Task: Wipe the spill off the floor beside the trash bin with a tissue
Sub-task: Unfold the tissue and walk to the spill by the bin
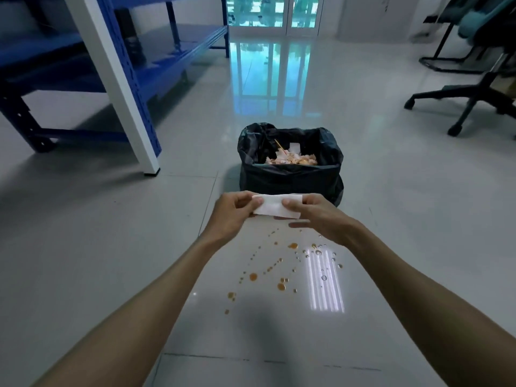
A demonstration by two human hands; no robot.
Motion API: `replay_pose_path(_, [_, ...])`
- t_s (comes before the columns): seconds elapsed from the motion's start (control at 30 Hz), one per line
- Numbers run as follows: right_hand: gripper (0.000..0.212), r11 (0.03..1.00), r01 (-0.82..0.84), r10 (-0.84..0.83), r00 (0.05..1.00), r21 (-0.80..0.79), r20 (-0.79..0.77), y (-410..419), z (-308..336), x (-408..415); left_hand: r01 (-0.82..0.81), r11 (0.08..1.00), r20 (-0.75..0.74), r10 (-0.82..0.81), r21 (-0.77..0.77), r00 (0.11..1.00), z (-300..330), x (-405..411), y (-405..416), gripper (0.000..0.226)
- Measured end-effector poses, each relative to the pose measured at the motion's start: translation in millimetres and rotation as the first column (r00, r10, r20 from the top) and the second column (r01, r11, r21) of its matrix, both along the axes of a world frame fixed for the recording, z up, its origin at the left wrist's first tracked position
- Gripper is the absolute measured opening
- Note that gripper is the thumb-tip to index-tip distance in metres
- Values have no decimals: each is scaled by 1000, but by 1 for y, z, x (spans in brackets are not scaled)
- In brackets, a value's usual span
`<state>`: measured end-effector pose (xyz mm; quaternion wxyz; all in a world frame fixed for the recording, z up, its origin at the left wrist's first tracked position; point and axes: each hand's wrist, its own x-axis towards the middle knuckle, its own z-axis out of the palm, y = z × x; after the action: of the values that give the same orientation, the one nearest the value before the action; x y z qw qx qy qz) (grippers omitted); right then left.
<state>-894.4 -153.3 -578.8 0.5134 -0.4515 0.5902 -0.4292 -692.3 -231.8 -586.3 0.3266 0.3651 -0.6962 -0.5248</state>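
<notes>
Nearest to me, both forearms reach out over the floor (pixel 83 247), meeting at chest-line so the work stays centred above the mess. Under them lies the spill (pixel 275 270): a scatter of orange-brown drops and a few clear beads across the glossy tile, running from close by my arms up toward the bin, not yet touched as far as I can judge.

Above the far end of that scatter, my left hand (pixel 233 216) and right hand (pixel 315 216) share the tissue (pixel 272 206). Each grip is closed on one end of it, thumb on top and fingers beneath, holding the folded white sheet flat and off the floor. I read this as squaring it into a pad, so a thick, dry face meets the liquid rather than a loose corner.

Just beyond the hands stands the trash bin (pixel 290 174), lined with a black bag and partly full of scraps, its mouth open and near enough for dropping the used tissue.

Farther off, a blue shelf rack (pixel 134 79) sits to the left, an office chair (pixel 474 99) to the right, and glass doors (pixel 275 12) at the back.
</notes>
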Motion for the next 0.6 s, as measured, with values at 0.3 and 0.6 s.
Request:
replay_pose_path(0.3, [32, 995, 78, -81, 995, 64, 55, -15, -32, 16, -11, 999, 23, 10, 37, 1000, -41, 16, -16, 18])
replay_pose_path(0.6, [19, 830, 553, -543, 832, 79, -118, 10, -112, -43, 261, 928, 571, -68, -264, 818, -143, 27, -39, 41])
